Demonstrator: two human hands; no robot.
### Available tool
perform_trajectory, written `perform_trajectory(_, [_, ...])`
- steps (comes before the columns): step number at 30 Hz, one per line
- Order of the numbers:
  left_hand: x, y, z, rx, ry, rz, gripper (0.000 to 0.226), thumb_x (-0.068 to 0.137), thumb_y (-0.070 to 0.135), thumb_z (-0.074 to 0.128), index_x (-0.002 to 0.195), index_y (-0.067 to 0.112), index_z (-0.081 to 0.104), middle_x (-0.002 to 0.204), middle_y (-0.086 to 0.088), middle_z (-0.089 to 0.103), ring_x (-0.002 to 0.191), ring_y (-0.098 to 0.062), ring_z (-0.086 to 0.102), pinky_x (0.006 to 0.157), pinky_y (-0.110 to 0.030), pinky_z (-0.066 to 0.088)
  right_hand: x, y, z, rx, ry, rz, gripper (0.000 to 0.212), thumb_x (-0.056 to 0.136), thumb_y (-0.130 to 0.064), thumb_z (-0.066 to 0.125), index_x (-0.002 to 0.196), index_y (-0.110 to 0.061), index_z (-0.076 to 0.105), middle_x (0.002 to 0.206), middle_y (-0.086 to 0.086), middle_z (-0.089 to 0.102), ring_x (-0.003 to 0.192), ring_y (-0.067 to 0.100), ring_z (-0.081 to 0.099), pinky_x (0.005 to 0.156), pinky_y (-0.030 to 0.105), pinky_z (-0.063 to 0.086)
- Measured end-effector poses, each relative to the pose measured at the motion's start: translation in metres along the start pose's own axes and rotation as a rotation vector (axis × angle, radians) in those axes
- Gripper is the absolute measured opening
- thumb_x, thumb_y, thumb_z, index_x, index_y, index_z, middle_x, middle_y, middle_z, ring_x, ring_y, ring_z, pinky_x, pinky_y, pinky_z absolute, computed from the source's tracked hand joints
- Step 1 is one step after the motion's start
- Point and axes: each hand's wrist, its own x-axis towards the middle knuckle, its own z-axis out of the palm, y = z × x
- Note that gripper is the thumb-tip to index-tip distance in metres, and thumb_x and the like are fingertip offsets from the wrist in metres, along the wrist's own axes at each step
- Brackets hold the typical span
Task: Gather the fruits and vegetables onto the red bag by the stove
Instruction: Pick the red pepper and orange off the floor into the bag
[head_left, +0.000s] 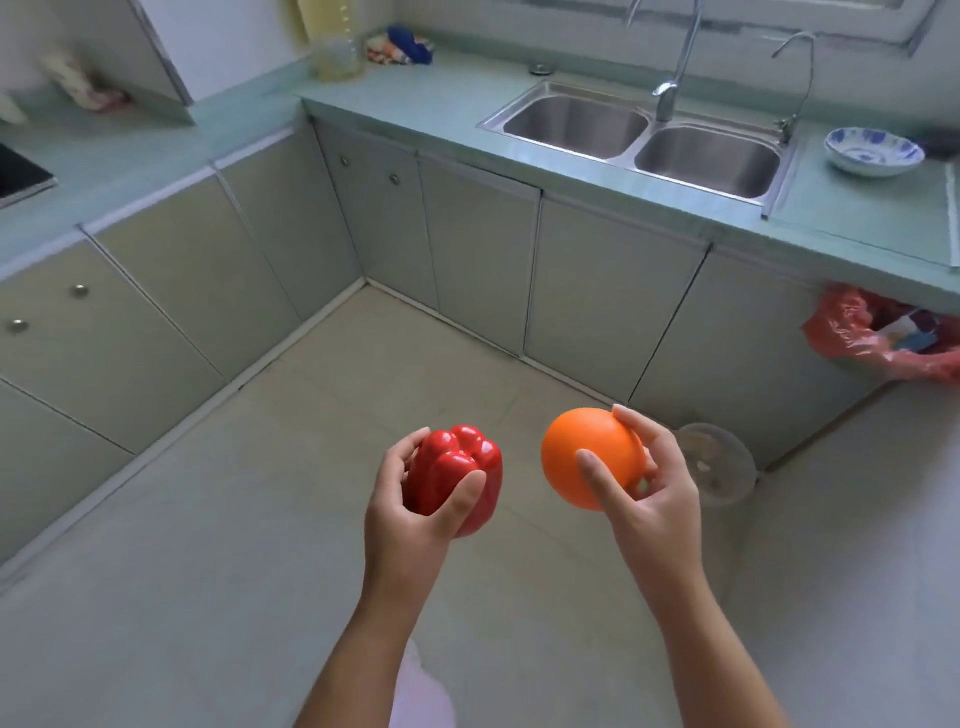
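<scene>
Leftmost, the stove edges the counter. Then the left hand clasps a red bell pepper above the floor — beside it, apart, the right hand grips an orange. Farther right, a double sink and a red bag hanging under the counter's edge.

Soft, even daylight, barely any shadows, a faint sheen on the sink, edges bowed wide-angle, upper left corner smeared blurry
</scene>
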Motion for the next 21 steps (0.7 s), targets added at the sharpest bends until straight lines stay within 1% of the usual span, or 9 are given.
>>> perform_trajectory(1, [0.002, 0.002, -0.013, 0.001, 0.028, 0.005, 0.064, 0.045, 0.059, 0.072, 0.104, 0.042, 0.054, 0.11, 0.014, 0.059, 0.099, -0.006, 0.06, 0.084, -0.032, 0.053, 0.0, -0.006, 0.013, 0.002, -0.03, -0.014, 0.058, 0.06, -0.052, 0.066, 0.113, -0.032, 0.055, 0.117, -0.015, 0.052, 0.103, 0.012, 0.056, 0.082, 0.035, 0.051])
perform_trajectory(3, [0.008, 0.004, -0.041, 0.009, 0.089, 0.018, 0.062, 0.046, 0.061, 0.07, 0.103, 0.042, 0.053, 0.109, 0.015, 0.059, 0.099, -0.004, 0.059, 0.081, -0.027, 0.052, -0.001, -0.018, 0.043, 0.009, -0.101, -0.046, 0.055, 0.059, -0.052, 0.065, 0.111, -0.036, 0.054, 0.117, -0.017, 0.052, 0.103, 0.007, 0.055, 0.079, 0.023, 0.05])
perform_trajectory(5, [0.018, 0.006, -0.073, 0.02, 0.147, 0.03, 0.061, 0.046, 0.063, 0.068, 0.102, 0.044, 0.053, 0.11, 0.017, 0.058, 0.098, 0.002, 0.058, 0.078, -0.022, 0.052, -0.001, -0.032, 0.077, 0.004, -0.174, -0.087, 0.052, 0.06, -0.053, 0.064, 0.109, -0.039, 0.053, 0.117, -0.019, 0.052, 0.101, 0.001, 0.054, 0.074, 0.011, 0.045])
perform_trajectory(6, [0.024, 0.006, -0.089, 0.02, 0.175, 0.034, 0.061, 0.046, 0.063, 0.067, 0.102, 0.045, 0.053, 0.11, 0.018, 0.058, 0.098, 0.004, 0.057, 0.077, -0.02, 0.051, -0.001, -0.038, 0.094, 0.001, -0.204, -0.107, 0.051, 0.06, -0.053, 0.064, 0.108, -0.04, 0.053, 0.117, -0.018, 0.052, 0.1, 0.0, 0.054, 0.072, 0.009, 0.043])
perform_trajectory(11, [0.062, 0.006, -0.18, 0.009, 0.312, 0.036, 0.061, 0.048, 0.065, 0.064, 0.104, 0.043, 0.053, 0.11, 0.021, 0.056, 0.099, 0.001, 0.056, 0.068, -0.008, 0.048, 0.005, -0.074, 0.2, -0.011, -0.365, -0.187, 0.047, 0.06, -0.053, 0.064, 0.105, -0.044, 0.052, 0.117, -0.012, 0.054, 0.098, 0.003, 0.055, 0.069, 0.007, 0.042])
perform_trajectory(14, [0.087, 0.006, -0.246, 0.018, 0.406, 0.043, 0.059, 0.048, 0.067, 0.062, 0.103, 0.046, 0.051, 0.109, 0.027, 0.053, 0.097, 0.01, 0.053, 0.067, -0.008, 0.048, 0.006, -0.098, 0.277, -0.017, -0.482, -0.235, 0.046, 0.062, -0.049, 0.067, 0.105, -0.044, 0.052, 0.117, -0.01, 0.054, 0.101, 0.008, 0.055, 0.069, 0.009, 0.044])
perform_trajectory(16, [0.1, 0.007, -0.289, 0.036, 0.463, 0.055, 0.061, 0.049, 0.068, 0.061, 0.105, 0.047, 0.05, 0.109, 0.029, 0.052, 0.096, 0.013, 0.051, 0.066, -0.007, 0.046, 0.003, -0.114, 0.327, -0.009, -0.557, -0.264, 0.044, 0.064, -0.041, 0.069, 0.105, -0.042, 0.053, 0.117, -0.009, 0.053, 0.102, 0.009, 0.054, 0.07, 0.009, 0.044])
perform_trajectory(18, [0.109, 0.006, -0.332, 0.038, 0.522, 0.058, 0.063, 0.05, 0.067, 0.06, 0.108, 0.044, 0.05, 0.11, 0.027, 0.052, 0.098, 0.009, 0.052, 0.065, -0.003, 0.045, -0.006, -0.13, 0.377, 0.01, -0.624, -0.29, 0.043, 0.065, -0.037, 0.069, 0.105, -0.042, 0.053, 0.117, -0.01, 0.053, 0.102, 0.007, 0.053, 0.07, 0.008, 0.044])
perform_trajectory(21, [0.115, 0.003, -0.391, 0.033, 0.61, 0.059, 0.067, 0.051, 0.067, 0.059, 0.111, 0.039, 0.051, 0.11, 0.023, 0.053, 0.098, 0.0, 0.053, 0.062, -0.002, 0.044, -0.025, -0.145, 0.44, 0.041, -0.721, -0.313, 0.042, 0.065, -0.036, 0.068, 0.103, -0.044, 0.052, 0.116, -0.015, 0.052, 0.099, -0.002, 0.052, 0.068, 0.008, 0.045])
